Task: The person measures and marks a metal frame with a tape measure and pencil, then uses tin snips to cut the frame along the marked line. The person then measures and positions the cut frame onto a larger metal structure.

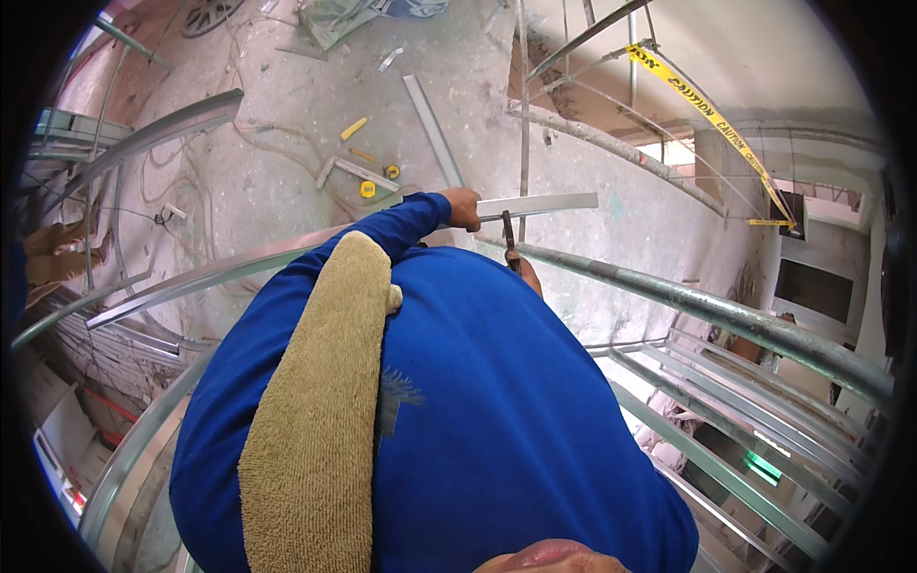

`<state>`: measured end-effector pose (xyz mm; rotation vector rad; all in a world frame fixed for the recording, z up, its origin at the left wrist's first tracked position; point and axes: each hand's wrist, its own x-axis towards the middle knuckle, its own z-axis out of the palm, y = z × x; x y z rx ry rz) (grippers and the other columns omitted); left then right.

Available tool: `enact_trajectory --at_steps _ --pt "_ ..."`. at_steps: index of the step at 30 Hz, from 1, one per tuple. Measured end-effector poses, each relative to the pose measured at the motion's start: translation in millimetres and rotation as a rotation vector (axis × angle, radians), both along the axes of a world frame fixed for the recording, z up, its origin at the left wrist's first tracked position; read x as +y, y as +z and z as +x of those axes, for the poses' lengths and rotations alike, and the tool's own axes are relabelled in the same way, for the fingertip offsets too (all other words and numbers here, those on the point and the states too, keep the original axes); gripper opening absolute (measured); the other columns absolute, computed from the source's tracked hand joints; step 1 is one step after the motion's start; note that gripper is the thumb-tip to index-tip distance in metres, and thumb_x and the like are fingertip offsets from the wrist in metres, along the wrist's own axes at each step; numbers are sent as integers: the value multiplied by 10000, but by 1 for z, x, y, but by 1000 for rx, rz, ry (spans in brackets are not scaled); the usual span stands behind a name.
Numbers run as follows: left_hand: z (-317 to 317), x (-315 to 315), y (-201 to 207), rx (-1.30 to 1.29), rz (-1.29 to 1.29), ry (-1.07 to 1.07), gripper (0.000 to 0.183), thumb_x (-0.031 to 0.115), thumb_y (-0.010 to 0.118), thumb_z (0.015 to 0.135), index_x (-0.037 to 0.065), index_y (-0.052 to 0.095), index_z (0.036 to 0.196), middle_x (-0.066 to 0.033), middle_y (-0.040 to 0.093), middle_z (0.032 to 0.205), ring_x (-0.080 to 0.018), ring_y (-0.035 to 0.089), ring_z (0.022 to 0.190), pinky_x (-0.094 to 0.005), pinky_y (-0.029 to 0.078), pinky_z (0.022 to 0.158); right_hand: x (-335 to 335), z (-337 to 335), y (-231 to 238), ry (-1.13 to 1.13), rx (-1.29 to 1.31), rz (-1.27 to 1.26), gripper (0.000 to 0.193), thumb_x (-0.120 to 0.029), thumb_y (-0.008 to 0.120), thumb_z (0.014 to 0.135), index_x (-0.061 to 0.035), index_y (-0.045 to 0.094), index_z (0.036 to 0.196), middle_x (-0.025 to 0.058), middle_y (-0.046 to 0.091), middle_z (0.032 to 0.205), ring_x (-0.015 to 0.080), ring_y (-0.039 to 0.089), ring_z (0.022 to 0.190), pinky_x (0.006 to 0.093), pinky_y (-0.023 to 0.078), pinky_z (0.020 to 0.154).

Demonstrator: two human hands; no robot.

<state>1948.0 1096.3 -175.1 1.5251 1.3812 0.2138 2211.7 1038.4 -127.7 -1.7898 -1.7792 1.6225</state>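
My left hand (463, 208) is closed round a silver metal channel (544, 204), which stretches away to the right. My left arm in its blue sleeve reaches across in front of my chest. Just below the channel, my right hand (528, 273) grips a narrow dark hand tool (508, 229). The tool's upper end meets the channel's lower edge; its exact kind is hard to make out. My body partly hides the right hand. Another long metal channel (220, 270) slants off to the left behind my arm; whether it joins the held one, I cannot tell.
A scaffold pipe (688, 298) crosses at the right, with metal bars (726, 458) below it. Floor items include a tape measure (368, 189), a yellow-handled tool (353, 128), a loose channel (432, 129) and cables (258, 129). Yellow-and-black tape (712, 116) hangs upper right.
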Motion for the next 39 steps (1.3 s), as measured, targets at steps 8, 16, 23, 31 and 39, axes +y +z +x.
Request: enact_trajectory --at_steps 8,16,23,31,39 --pt "5 -5 13 91 10 47 465 240 672 674 4 678 1074 -233 686 1050 -379 660 1003 -437 529 851 -1 -17 32 99 -309 99 350 -217 670 856 32 590 1090 233 649 894 362 648 875 411 498 784" --pt "11 -12 8 158 3 127 438 253 661 685 54 661 1074 -220 679 1077 -383 646 1026 -452 515 889 -3 -23 27 55 -441 120 334 -277 642 900 50 596 954 255 661 855 416 656 851 450 492 740" --pt "-9 7 -2 -36 -80 -21 497 278 735 579 -3 701 987 -221 703 958 -348 679 876 -410 534 763 -11 -5 8 13 70 90 355 -210 627 917 17 555 1181 20 553 810 134 533 723 306 453 665" --pt "-13 8 -13 -100 -61 -16 384 299 744 566 11 740 819 -197 717 861 -316 683 779 -388 527 697 4 0 -20 34 200 143 409 -173 636 906 3 539 1262 33 553 883 143 518 800 301 455 754" --pt "-12 6 -5 -102 -93 -41 482 229 725 555 25 696 991 -187 709 895 -314 672 811 -385 527 726 8 0 -5 80 33 207 392 -180 656 888 11 563 1218 136 616 954 262 595 868 354 479 806"
